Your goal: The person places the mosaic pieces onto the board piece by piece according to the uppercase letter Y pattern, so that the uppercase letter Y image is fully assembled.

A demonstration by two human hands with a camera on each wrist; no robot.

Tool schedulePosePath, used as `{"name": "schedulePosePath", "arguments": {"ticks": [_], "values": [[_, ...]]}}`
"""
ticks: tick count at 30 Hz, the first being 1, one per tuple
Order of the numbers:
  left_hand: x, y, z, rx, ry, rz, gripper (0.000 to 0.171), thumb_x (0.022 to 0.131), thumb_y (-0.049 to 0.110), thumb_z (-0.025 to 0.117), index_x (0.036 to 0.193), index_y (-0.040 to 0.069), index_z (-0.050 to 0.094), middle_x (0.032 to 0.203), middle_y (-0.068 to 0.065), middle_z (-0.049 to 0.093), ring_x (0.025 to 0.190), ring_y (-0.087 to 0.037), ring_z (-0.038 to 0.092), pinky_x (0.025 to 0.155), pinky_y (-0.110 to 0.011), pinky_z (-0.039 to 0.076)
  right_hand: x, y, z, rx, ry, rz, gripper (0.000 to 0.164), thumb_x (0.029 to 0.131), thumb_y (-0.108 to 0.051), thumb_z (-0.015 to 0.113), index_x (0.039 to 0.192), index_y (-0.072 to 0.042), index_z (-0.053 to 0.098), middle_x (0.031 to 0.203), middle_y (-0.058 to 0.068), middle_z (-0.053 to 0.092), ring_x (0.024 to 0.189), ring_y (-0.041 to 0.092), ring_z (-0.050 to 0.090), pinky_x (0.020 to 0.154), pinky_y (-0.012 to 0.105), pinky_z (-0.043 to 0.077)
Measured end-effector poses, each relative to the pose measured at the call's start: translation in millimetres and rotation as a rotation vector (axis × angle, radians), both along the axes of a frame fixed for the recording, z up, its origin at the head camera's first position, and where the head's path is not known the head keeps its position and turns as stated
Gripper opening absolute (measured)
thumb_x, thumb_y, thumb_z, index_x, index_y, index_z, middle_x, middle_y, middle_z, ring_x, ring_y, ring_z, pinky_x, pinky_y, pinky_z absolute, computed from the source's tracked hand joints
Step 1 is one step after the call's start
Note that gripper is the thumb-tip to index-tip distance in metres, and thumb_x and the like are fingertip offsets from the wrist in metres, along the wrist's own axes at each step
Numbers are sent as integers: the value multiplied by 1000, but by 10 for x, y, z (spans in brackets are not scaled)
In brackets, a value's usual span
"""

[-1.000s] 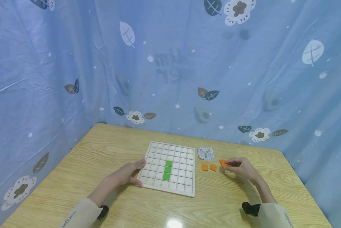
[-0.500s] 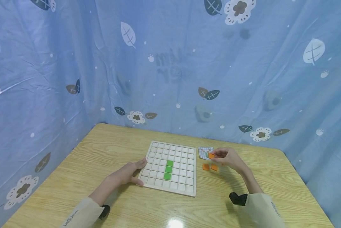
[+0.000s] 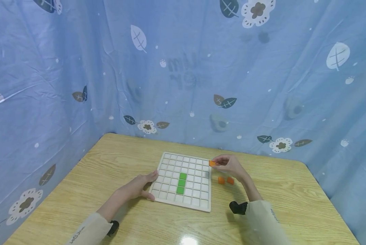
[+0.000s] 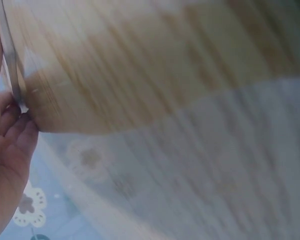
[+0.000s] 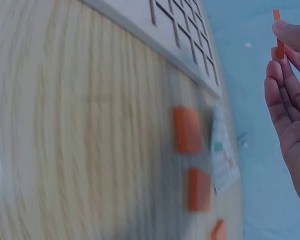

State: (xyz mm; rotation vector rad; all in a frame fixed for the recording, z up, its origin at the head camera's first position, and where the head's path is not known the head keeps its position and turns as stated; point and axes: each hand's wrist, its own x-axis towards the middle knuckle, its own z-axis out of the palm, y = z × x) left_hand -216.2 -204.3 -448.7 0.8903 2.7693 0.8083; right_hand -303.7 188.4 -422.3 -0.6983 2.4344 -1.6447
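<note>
A white gridded board (image 3: 198,199) lies on the table with three green tiles (image 3: 181,183) in a column on it. My left hand (image 3: 137,186) rests against the board's left side, thumb near the front corner and fingers along the edge. In the left wrist view the fingers (image 4: 20,132) touch that edge. Above the board's far right corner, my right hand (image 3: 232,166) pinches an orange square tile (image 3: 212,163) between thumb and fingertips. The right wrist view shows this held tile (image 5: 278,35) edge-on.
Right of the board lie loose orange tiles (image 3: 221,180); the right wrist view shows part of a third tile (image 5: 219,231). A small pattern card (image 5: 223,152) sits beyond them, covered by my right hand in the head view. A blue patterned curtain (image 3: 183,112) hangs behind the table.
My right hand has carried the orange tile leftward from the loose tiles, over the card, to the board's far right corner. The left hand has stayed at the board's edge.
</note>
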Motion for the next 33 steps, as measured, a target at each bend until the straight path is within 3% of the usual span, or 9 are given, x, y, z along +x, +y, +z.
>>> {"name": "schedulePosePath", "arguments": {"ticks": [13, 24, 33], "values": [[4, -12, -34, 0, 7, -7, 93, 72, 32, 78, 140, -14, 34, 147, -32, 26, 133, -47, 31, 108, -54, 29, -71, -352, -223, 49, 22, 61, 28, 82, -8, 76, 105, 7, 69, 97, 19, 68, 82, 16, 63, 71, 23, 56], [-40, -22, -68, -19, 14, -10, 95, 71, 34, 77, 141, -13, 34, 148, -30, 27, 133, -45, 32, 108, -52, 31, -114, -607, -273, 178, 152, 98, 21, 80, -8, 78, 96, 3, 73, 85, 11, 70, 73, 15, 64, 65, 25, 56], [-26, -11, -50, -19, 5, -1, 94, 71, 31, 78, 141, -13, 33, 148, -30, 26, 133, -45, 32, 109, -51, 31, -106, -780, -293, 247, 173, 76, 19, 76, -9, 81, 92, -2, 74, 81, 4, 70, 69, 10, 62, 62, 23, 55]]}}
